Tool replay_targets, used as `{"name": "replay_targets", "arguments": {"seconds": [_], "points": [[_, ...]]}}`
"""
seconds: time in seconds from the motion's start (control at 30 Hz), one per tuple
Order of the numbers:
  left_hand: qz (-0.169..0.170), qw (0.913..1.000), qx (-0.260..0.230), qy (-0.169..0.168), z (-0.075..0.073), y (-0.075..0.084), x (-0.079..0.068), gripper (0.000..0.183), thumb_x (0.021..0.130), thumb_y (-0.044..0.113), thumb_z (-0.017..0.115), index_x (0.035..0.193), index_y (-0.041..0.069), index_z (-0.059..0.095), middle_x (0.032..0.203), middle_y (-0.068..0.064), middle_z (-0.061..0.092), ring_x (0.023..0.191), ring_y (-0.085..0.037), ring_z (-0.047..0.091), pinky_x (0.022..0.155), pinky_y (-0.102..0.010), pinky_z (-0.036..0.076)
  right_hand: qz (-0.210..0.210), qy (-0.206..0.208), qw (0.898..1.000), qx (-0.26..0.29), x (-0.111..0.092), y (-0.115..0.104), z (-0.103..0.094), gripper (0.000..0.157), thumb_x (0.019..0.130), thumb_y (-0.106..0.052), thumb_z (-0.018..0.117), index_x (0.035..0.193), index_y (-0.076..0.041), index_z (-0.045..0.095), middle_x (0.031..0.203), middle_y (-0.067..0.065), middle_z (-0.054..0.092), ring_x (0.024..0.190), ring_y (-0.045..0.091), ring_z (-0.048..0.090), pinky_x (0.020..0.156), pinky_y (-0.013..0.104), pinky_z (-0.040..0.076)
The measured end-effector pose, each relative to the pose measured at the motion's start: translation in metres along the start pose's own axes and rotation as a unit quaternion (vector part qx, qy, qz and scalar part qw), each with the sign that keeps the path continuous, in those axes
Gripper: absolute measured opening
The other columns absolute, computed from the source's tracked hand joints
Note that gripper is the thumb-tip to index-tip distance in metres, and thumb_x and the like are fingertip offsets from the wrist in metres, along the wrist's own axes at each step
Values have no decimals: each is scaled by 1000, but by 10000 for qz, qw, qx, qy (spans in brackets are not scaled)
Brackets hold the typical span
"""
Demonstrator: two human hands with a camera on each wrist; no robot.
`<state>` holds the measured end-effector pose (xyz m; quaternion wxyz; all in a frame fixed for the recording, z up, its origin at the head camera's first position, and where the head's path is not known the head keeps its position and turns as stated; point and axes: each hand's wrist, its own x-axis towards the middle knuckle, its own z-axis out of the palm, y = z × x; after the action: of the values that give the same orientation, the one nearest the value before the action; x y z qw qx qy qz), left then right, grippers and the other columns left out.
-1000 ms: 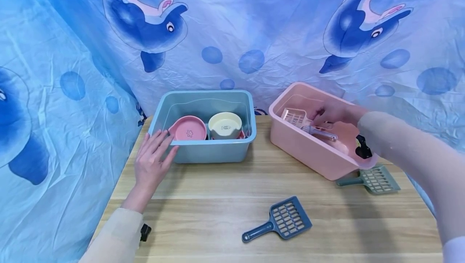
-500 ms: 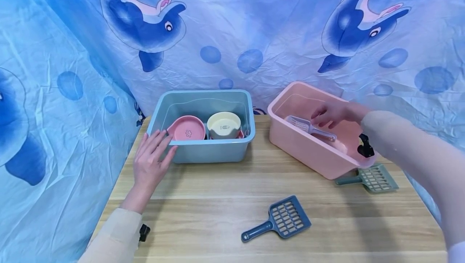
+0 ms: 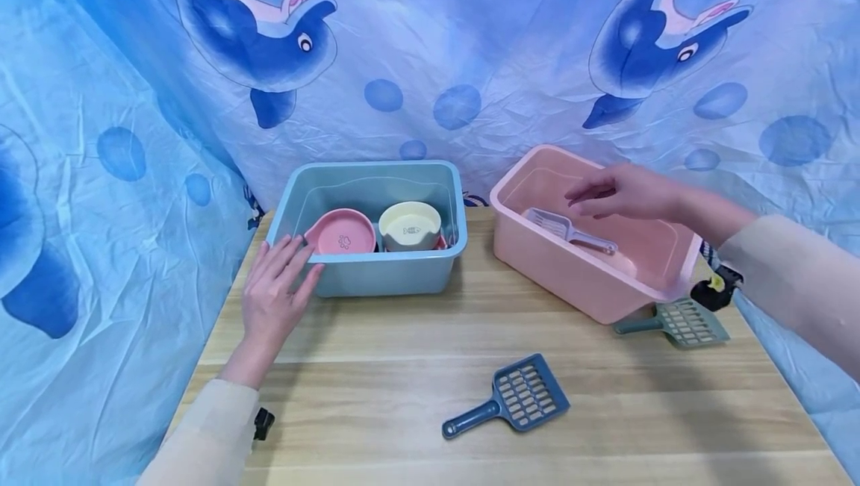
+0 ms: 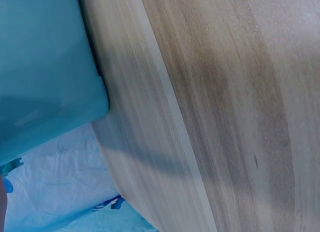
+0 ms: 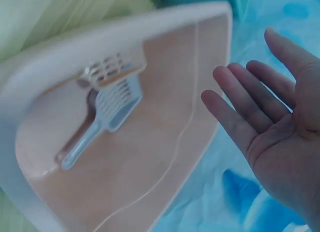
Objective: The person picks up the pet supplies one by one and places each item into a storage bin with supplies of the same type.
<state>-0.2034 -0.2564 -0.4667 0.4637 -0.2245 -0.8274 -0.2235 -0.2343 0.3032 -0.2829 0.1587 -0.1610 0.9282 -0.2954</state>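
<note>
The right hand (image 3: 625, 191) has been raised above the pink bin (image 3: 564, 273), fingers loosely extended, nothing held; the lavender scoop (image 3: 569, 232) is left lying inside, so this handling step seems finished. The left hand (image 3: 275, 288), also ungripped, is kept beside the blue bin (image 3: 390, 277). On the table (image 3: 376, 396), the navy scoop (image 3: 510, 400) is left untouched

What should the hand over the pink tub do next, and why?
Maybe the right hand should reach down for the green scoop. The hand is open with nothing in it, a lavender scoop is already inside the pink tub, and the green one lies on the table close by the tub.
</note>
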Motion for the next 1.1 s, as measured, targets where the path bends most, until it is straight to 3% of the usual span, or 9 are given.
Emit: {"name": "replay_targets", "arguments": {"seconds": [0.07,0.17,0.3,0.4,0.5,0.67,0.8,0.97,1.1], "points": [[-10,10000,-19,-25,0,0,0,45,104,42,69,130,6,77,134,-20,72,128,-44,67,118,-64,43,-219,12,9997,-121,-7,-11,4,39,102,-17,76,137,-3,70,132,14,74,117,27,73,89,19,59],[-23,10000,-22,-65,0,0,0,45,104,42,69,130,6,76,134,-21,72,128,-44,67,119,-63,42,-653,-86,9977,-188,-11,-22,14,38,99,-14,79,135,-3,72,130,12,75,116,24,74,91,17,58],[-41,9999,-16,-98,0,0,1,46,105,43,69,130,6,77,134,-21,72,129,-44,67,120,-62,42,-1327,-271,9906,-203,-10,-33,32,39,98,-14,80,133,0,73,130,14,75,113,24,76,94,29,62],[-57,9999,-14,-108,0,1,1,46,105,43,68,129,6,77,134,-20,72,128,-44,67,120,-62,42,-1606,-331,9861,-275,-10,-42,50,37,97,-16,82,130,-1,74,127,12,76,112,23,76,96,38,63],[-59,9999,8,-102,-1,1,1,46,105,43,68,129,6,77,134,-20,72,128,-44,67,119,-63,42,-1662,-380,9841,-498,-10,-51,71,37,95,-23,84,129,-7,77,125,5,77,112,21,75,97,42,63],[-22,10000,37,-59,-1,1,0,45,105,43,69,127,5,78,134,-20,72,127,-44,67,117,-64,44,-1857,-802,9761,-797,-6,-54,110,45,94,-30,85,134,-13,75,130,1,76,115,21,73,100,45,61],[1,10000,62,-35,0,0,-1,45,105,43,68,127,5,78,133,-20,72,127,-44,68,116,-65,45,-2072,-1149,9686,-755,0,-52,137,48,93,-27,86,136,-11,73,132,2,75,116,21,72,101,46,61],[9,10000,59,3,0,-1,-2,45,105,43,68,128,5,78,133,-20,73,127,-44,68,115,-66,46,-1922,-1530,9671,-665,6,-51,164,48,94,-31,85,138,-16,72,135,-2,73,122,19,69,105,44,58],[4,10000,37,5,1,-2,-1,44,104,41,70,129,6,77,134,-19,72,127,-44,68,117,-64,44,-2043,-1723,9612,-688,10,-49,183,46,94,-29,85,137,-17,72,136,-2,72,125,19,67,108,43,56]]}}
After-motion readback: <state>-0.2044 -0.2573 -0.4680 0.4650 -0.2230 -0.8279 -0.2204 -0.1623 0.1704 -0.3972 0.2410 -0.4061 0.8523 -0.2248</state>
